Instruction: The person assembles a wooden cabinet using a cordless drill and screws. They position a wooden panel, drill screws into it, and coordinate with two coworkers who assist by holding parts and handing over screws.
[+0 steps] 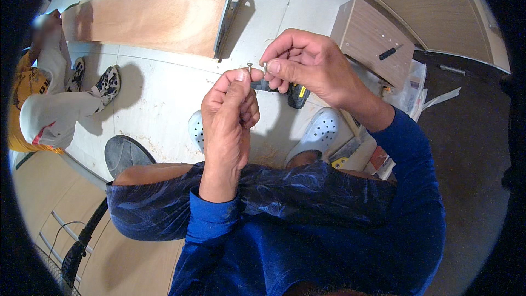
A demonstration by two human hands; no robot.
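Note:
My left hand [226, 112] pinches a small metal screw [250, 67] between thumb and forefinger, its flat head upward. Close beside it, my right hand [312, 68] grips another slim screw [265, 67] upright between thumb and fingertips. A small gap separates the two screws. Below and behind the hands, a black and yellow power tool [298, 96] lies on the floor, partly hidden by my right hand.
A wooden panel [153, 22] lies at the far left. A wood-grain box [378, 35] bears a black-handled screwdriver [390, 52]. Another person [46, 98] sits at the left. A round black base [127, 156] stands near my left knee. Plastic bags [408, 90] lie right of the box.

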